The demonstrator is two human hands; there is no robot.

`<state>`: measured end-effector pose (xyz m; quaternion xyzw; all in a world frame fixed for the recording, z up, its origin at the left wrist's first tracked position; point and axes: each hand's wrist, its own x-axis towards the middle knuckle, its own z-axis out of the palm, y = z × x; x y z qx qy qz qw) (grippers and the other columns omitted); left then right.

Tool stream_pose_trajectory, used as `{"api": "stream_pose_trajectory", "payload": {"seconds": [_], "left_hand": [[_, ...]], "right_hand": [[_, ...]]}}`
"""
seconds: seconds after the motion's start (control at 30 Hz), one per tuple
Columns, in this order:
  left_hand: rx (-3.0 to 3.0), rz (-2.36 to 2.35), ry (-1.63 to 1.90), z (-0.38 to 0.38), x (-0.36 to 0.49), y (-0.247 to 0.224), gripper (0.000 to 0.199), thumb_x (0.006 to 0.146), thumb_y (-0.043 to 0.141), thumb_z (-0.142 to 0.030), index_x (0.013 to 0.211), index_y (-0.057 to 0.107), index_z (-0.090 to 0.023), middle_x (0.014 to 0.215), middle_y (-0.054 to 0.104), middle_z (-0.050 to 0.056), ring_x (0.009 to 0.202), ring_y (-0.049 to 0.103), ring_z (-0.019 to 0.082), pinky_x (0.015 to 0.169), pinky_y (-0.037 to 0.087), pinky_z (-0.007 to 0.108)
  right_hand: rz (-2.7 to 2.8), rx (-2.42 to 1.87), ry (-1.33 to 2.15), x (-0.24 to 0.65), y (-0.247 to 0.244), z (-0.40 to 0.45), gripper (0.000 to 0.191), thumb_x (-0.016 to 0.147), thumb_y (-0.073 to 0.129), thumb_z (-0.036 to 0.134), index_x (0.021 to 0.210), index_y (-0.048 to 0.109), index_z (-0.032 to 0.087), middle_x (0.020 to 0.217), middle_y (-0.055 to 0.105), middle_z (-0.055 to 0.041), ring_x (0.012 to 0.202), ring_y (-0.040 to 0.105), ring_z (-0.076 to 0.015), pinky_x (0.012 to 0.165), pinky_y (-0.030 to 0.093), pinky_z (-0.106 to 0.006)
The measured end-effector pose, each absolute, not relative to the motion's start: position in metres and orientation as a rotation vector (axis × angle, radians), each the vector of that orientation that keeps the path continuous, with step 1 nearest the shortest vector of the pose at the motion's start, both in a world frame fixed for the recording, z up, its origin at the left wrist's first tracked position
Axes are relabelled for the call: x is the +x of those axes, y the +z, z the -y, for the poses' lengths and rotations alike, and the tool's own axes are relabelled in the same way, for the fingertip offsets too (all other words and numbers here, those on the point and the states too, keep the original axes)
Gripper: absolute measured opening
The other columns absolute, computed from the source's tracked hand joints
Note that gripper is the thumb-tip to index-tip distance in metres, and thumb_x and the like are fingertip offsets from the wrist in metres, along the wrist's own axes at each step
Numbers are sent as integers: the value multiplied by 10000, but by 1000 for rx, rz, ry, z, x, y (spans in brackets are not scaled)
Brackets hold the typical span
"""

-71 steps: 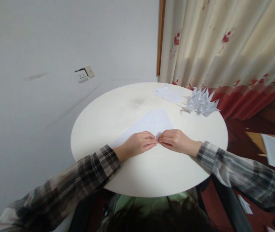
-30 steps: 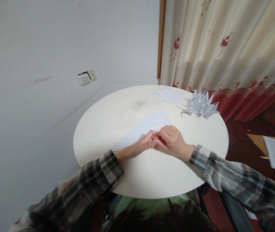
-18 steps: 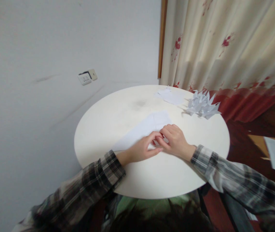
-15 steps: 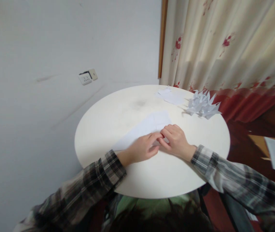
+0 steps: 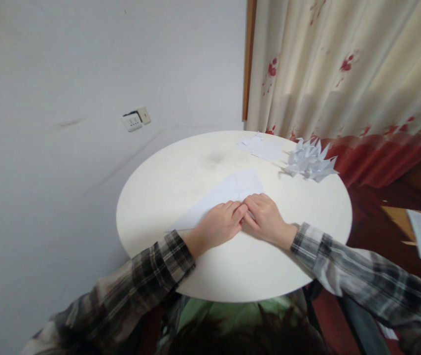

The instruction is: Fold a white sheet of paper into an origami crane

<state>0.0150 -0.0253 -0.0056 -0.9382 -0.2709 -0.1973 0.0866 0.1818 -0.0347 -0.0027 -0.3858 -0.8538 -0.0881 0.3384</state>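
Note:
A white sheet of paper [image 5: 210, 199] with faint creases lies on the round white table [image 5: 232, 276], its near edge under both hands. My left hand [image 5: 221, 224] rests on that edge with fingers curled and thumb pressed in. Right beside it, touching it, my right hand [image 5: 265, 217] has its fingers bent and closed at the same edge. Both hands grip the paper's near edge, though the fingertips and the part of the paper between them are hidden.
A cluster of pointed folded white paper pieces [image 5: 309, 160] stands at the table's back right. Left of it lie loose white papers [image 5: 264, 148]. A wall with a socket [image 5: 132, 122] is at the left, a floral curtain [image 5: 325, 74] behind.
The fingers of my left hand have curled closed and its thumb has moved up against my right hand. My right hand has barely shifted.

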Motion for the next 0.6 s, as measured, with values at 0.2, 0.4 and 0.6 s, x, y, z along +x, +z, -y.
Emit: {"api": "stream_pose_trajectory", "payload": {"seconds": [0.2, 0.4, 0.6], "left_hand": [[-2822, 774, -673, 22, 14, -13, 268, 796, 436, -125, 1052, 360, -155, 938, 561, 102, 860, 583, 247, 705, 495, 385], [-2838, 740, -738, 21, 14, -17, 234, 800, 417, -134, 1024, 353, -155, 923, 554, 106, 839, 586, 251, 692, 497, 398], [-2832, 699, -762, 21, 13, -18, 155, 797, 401, -148, 943, 356, -176, 873, 542, 82, 794, 577, 226, 667, 497, 376]], "right_hand": [[2212, -981, -140, 178, -4, 36, 206, 862, 372, 220, 692, 479, 175, 629, 529, -35, 603, 425, -158, 612, 312, -295], [2206, -960, -94, 175, -4, 39, 225, 875, 365, 235, 694, 482, 172, 632, 545, -36, 594, 440, -149, 603, 324, -287], [2211, -925, 10, 172, -7, 42, 225, 884, 361, 246, 702, 473, 175, 635, 548, -26, 594, 463, -136, 606, 347, -272]]}}
